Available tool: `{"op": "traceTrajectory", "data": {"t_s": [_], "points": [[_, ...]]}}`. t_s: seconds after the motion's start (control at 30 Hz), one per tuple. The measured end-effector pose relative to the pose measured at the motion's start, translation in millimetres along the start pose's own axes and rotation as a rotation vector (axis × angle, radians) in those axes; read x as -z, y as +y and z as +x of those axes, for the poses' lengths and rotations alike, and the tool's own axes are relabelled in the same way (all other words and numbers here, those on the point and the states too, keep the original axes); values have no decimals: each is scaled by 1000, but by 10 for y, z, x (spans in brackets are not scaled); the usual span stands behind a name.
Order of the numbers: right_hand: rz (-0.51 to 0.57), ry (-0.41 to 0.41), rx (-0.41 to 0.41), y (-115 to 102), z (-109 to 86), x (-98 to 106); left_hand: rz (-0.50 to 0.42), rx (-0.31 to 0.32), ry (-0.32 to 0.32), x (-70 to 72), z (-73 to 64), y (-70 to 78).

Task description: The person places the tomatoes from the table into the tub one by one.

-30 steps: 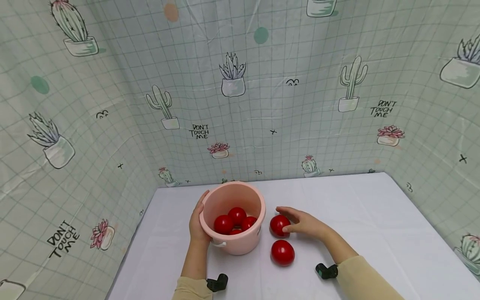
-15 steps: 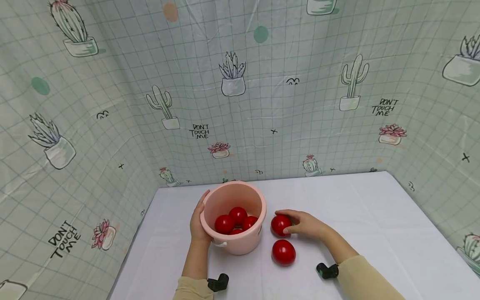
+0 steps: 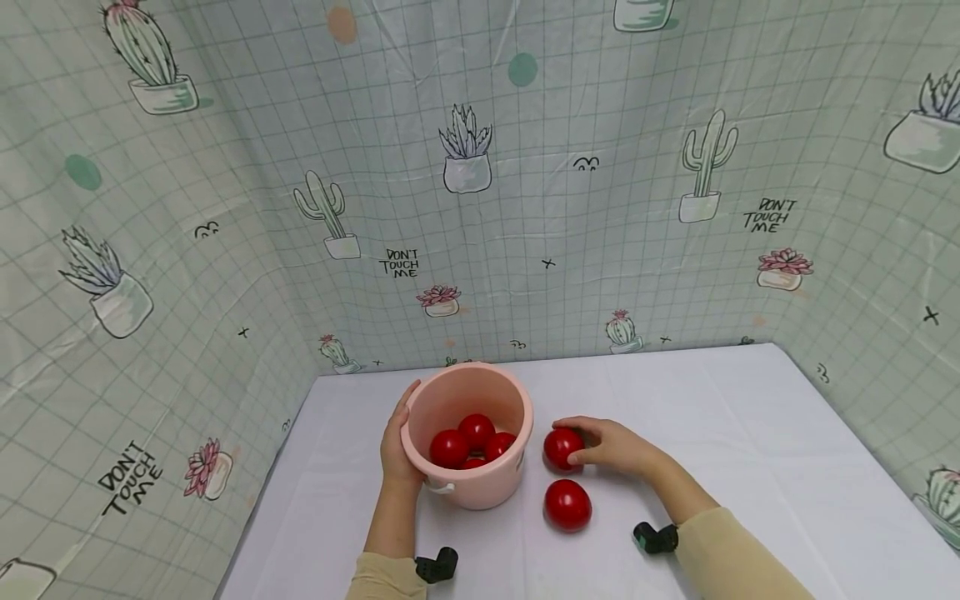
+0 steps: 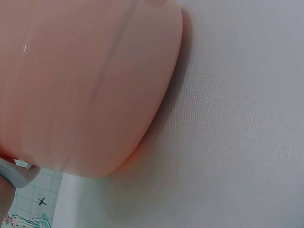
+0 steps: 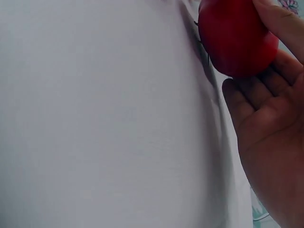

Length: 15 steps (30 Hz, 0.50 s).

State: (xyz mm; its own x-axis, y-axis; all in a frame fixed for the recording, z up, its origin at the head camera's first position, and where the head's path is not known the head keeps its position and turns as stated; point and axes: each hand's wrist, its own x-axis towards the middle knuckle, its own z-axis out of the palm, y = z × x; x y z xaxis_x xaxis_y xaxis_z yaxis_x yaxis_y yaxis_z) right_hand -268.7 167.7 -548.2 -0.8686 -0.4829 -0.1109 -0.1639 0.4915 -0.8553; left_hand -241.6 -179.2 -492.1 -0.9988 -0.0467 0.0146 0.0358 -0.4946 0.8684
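A pink bucket (image 3: 483, 488) stands tilted toward me on the white table in the head view. Several red tomatoes (image 3: 449, 449) lie inside it. My left hand (image 3: 396, 446) holds the bucket by its left side, fingers along the outer wall up to the rim. To the right, my right hand (image 3: 618, 448) grips a red tomato (image 3: 561, 450) low over or on the table. The right wrist view shows this tomato (image 5: 235, 38) between thumb and fingers. A second loose tomato (image 3: 567, 506) lies nearer to me, apart from the hand.
The white tabletop (image 3: 675, 392) reaches back to a grid-patterned cloth (image 3: 547, 208) with printed cacti, which also hangs on both sides. A white handle end (image 3: 440, 488) sticks out at the bucket's front left. Black wrist devices (image 3: 437, 565) sit by both sleeves.
My right fingers have settled more closely around the tomato, which has shifted very slightly to the right in the view. The left hand and the bucket stay almost still.
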Motion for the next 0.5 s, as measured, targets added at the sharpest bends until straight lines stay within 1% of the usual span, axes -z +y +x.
{"op": "traceTrajectory", "data": {"t_s": [0.27, 0.5], "points": [[7, 6, -2, -70, 2, 120, 7, -7, 8, 5, -1, -4], [25, -5, 26, -165, 40, 246, 15, -3, 8, 10, 0, -11]]}}
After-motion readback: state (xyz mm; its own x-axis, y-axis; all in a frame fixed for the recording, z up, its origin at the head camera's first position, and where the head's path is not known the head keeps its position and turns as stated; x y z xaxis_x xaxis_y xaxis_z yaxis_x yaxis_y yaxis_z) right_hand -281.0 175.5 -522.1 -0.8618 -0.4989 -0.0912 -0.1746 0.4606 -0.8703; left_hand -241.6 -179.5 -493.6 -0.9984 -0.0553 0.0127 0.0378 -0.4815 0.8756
